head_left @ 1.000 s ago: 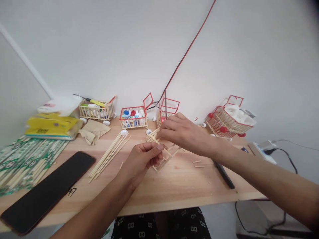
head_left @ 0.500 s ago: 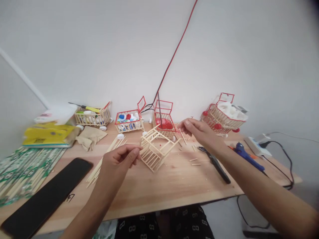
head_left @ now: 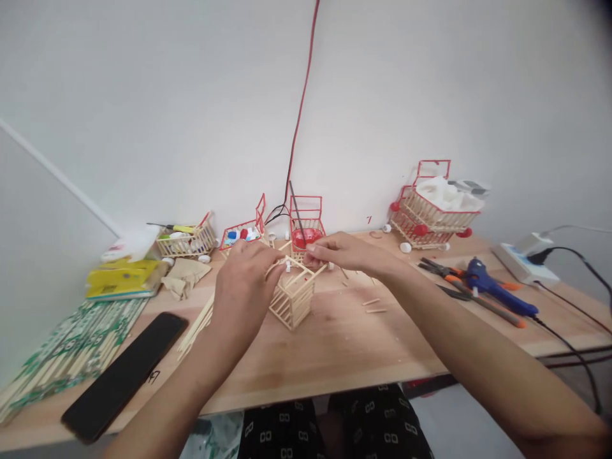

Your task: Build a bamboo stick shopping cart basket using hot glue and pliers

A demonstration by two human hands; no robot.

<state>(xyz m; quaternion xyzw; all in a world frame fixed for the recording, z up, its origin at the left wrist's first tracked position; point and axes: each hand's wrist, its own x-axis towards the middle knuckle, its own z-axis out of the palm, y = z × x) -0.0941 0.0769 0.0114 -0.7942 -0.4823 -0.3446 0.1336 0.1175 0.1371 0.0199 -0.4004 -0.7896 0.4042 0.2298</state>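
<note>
A small open basket of bare wooden sticks [head_left: 292,303] stands tilted on the table in front of me. My left hand [head_left: 246,274] is closed at its upper left, thumb and fingers pinching the stick frame and covering part of it. From the right, my right hand [head_left: 342,252] reaches over the basket's top edge with fingertips pinched together. What lies between those fingertips is too small to make out. Just behind is a red-trimmed stick cart [head_left: 306,220] with a red lump and a dark rod in it.
More stick carts stand along the wall, one loaded with white material [head_left: 433,220] at right. A blue glue gun [head_left: 497,287], pliers [head_left: 437,269] and a power strip [head_left: 526,262] lie right. A black phone [head_left: 127,376], packaged chopsticks [head_left: 76,350] and loose sticks [head_left: 196,328] are left.
Both hands have come closer together over the stick basket; the right moved left to its top edge. The view has shifted, showing the pliers, and the black-handled tool is now mostly behind my right forearm.
</note>
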